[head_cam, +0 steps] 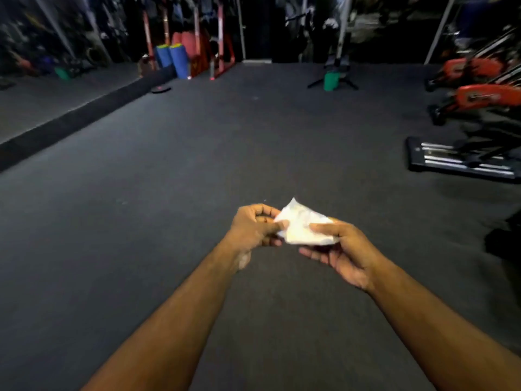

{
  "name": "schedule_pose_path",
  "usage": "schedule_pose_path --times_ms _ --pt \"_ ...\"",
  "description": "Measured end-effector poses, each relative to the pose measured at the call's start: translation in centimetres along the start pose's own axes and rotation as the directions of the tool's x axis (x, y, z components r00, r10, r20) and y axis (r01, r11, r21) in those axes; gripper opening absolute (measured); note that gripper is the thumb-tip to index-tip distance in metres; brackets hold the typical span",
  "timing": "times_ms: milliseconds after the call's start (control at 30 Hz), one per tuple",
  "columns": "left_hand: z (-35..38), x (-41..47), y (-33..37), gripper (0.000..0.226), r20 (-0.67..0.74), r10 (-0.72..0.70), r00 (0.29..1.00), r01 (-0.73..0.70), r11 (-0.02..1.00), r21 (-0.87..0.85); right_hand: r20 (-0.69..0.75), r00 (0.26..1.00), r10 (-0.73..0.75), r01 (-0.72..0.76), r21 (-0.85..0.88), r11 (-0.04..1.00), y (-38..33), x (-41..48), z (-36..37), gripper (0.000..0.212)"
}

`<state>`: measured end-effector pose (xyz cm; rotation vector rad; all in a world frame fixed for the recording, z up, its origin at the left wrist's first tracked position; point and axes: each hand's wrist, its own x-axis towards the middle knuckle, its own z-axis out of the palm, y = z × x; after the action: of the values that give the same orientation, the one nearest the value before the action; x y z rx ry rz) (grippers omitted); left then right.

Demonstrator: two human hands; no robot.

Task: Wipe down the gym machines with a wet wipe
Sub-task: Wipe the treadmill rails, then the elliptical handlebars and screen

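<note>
A crumpled white wet wipe [303, 225] hangs between both hands, in front of me above the dark floor. My left hand [255, 225] pinches its left edge with thumb and curled fingers. My right hand [342, 252] holds the wipe's right side, thumb on top and fingers underneath. Black and orange gym machines [476, 98] stand at the far right, well beyond both hands.
Dark rubber flooring [197, 153] stretches ahead. A red rack [217, 43] and blue foam rollers [173, 59] stand at the back. A green container [332, 81] sits by a black stand. A black footplate [456, 162] lies at the right. A raised floor edge [70, 119] runs along the left.
</note>
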<state>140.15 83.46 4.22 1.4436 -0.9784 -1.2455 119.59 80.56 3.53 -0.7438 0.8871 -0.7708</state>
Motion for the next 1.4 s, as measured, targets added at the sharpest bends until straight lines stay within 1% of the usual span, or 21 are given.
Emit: schedule_pose_path --times_ms 67,133,233,333,400,467,567,667,800,867,933,1000,1033,1100,1200,1267,1400 --pt "0.2 5.5 2.7 0.025 0.061 -0.006 0.998 0.005 1.0 0.018 -0.051 0.999 0.01 -0.008 0.038 0.999 -3.6 3.5 -0.2 0.037" --pt "0.7 12.2 4.3 0.034 0.109 0.013 0.994 -0.015 1.0 0.018 -0.119 0.992 -0.039 0.045 0.046 0.998 -6.6 8.0 -1.1 0.037" --pt "2.6 22.4 6.5 0.041 0.186 0.043 0.982 -0.041 0.999 -0.015 -0.27 0.96 -0.075 0.104 0.092 0.99 -11.3 15.0 -4.0 0.04" --pt "5.5 32.1 8.9 0.042 0.298 0.042 0.954 -0.039 0.999 -0.015 -0.444 0.893 -0.073 0.161 0.164 0.973 -16.3 20.4 -8.1 0.039" --pt "8.2 38.2 11.1 0.04 0.398 0.035 0.917 -0.048 0.999 0.024 -0.546 0.835 -0.064 0.204 0.2 0.958 -19.7 23.0 -10.8 0.037" --pt "11.8 43.7 13.6 0.038 0.479 0.029 0.877 -0.07 0.995 0.068 -0.621 0.78 -0.082 0.269 0.214 0.939 -23.2 24.6 -13.4 0.032" --pt "17.8 50.7 17.4 0.037 0.568 0.039 0.822 -0.1 0.992 0.077 -0.694 0.71 -0.117 0.371 0.228 0.9 -27.9 26.8 -17.0 0.029" --pt "23.9 56.5 20.5 0.035 0.642 0.067 0.764 -0.145 0.987 0.069 -0.726 0.671 -0.151 0.441 0.227 0.868 -32.6 29.3 -21.4 0.034" --pt "32.5 65.0 23.6 0.029 0.7 0.13 0.702 -0.226 0.973 0.046 -0.778 0.602 -0.178 0.538 0.23 0.811 -38.9 33.6 -29.2 0.04" --pt "36.9 69.3 25.1 0.029 0.712 0.156 0.684 -0.246 0.969 0.024 -0.796 0.574 -0.19 0.58 0.232 0.781 -42.3 35.7 -33.2 0.041" --pt "41.1 73.5 26.7 0.034 0.722 0.166 0.672 -0.245 0.969 0.005 -0.809 0.56 -0.178 0.594 0.242 0.767 -46.2 38.2 -37.2 0.035" --pt "45.1 77.3 28.5 0.037 0.751 0.167 0.639 -0.255 0.967 0.002 -0.815 0.541 -0.207 0.612 0.212 0.762 -50.5 40.3 -40.6 0.024" --pt "46.9 79.3 29.4 0.037 0.757 0.172 0.63 -0.26 0.966 -0.002 -0.824 0.521 -0.223 0.623 0.189 0.759 -52.7 41.4 -42.2 0.022" --pt "50.3 83.0 31.3 0.037 0.763 0.191 0.618 -0.26 0.965 -0.031 -0.833 0.491 -0.256 0.641 0.146 0.754 -57.2 43.4 -44.8 0.023" --pt "55.2 87.9 33.8 0.039 0.765 0.209 0.609 -0.251 0.966 -0.064 -0.837 0.468 -0.284 0.659 0.116 0.744 -63.1 46.0 -48.5 0.021" --pt "58.9 91.1 35.3 0.038 0.781 0.218 0.585 -0.252 0.964 -0.08 -0.84 0.454 -0.297 0.663 0.097 0.742 -66.5 47.7 -51.4 0.02" --pt "67.4 98.6 37.7 0.028 0.827 0.238 0.509 -0.253 0.96 -0.121 -0.865 0.373 -0.334 0.703 0.029 0.711 -73.0 51.2 -58.6 0.028"
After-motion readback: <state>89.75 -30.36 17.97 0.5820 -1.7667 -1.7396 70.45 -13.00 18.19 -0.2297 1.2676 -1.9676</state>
